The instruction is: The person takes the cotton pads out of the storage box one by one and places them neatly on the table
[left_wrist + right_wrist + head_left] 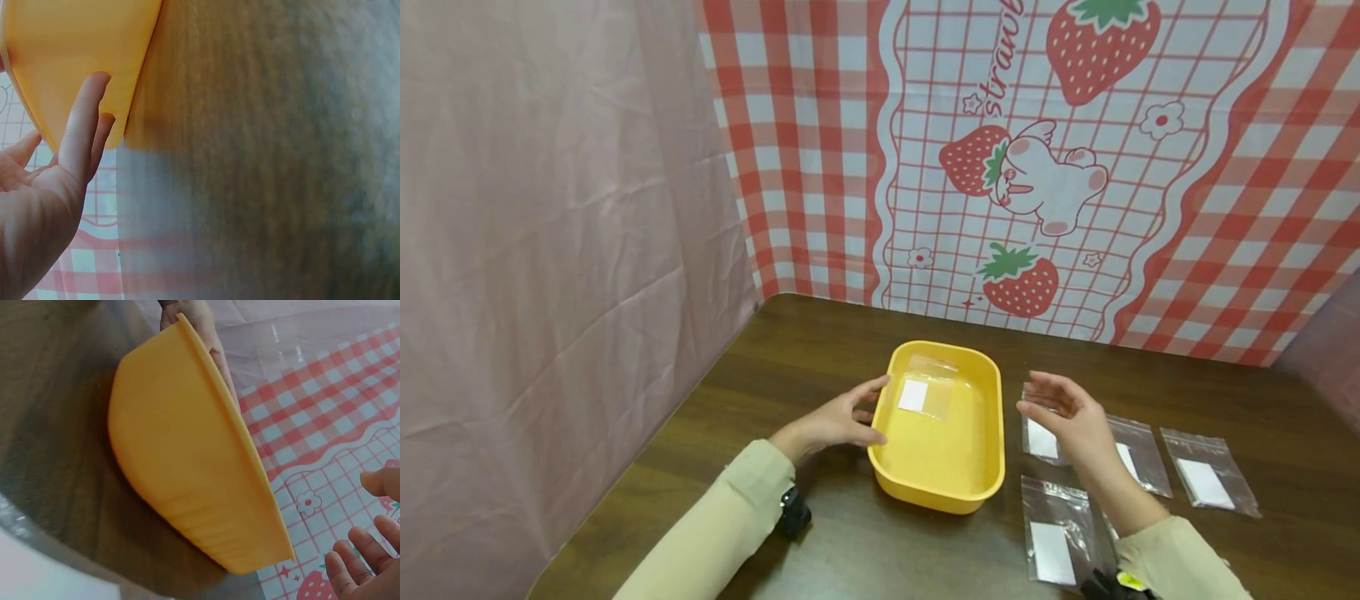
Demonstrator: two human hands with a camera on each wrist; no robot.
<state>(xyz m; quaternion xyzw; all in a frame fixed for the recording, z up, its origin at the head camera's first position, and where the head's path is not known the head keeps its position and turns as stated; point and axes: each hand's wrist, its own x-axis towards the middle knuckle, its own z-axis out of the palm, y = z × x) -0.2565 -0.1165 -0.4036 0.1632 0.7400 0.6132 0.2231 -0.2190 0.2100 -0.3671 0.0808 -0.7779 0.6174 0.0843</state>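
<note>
Beside yellow tub (992, 433): both hands open, L (838, 421) touching, R (1063, 417) over bags (1206, 471).

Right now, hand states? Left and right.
Left hand: open, fingers at the yellow tub rim.
Right hand: open, holding nothing, above the bags.

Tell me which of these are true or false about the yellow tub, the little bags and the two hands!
1. One clear bag lies inside the yellow tub. True.
2. The right hand grips a bag. False: it hovers open above the bags on the table.
3. The left hand is at the tub's left side. True.
4. The tub is upside down. False: it stands upright, opening up.
5. The bags on the table lie left of the tub. False: they lie to its right.
</note>
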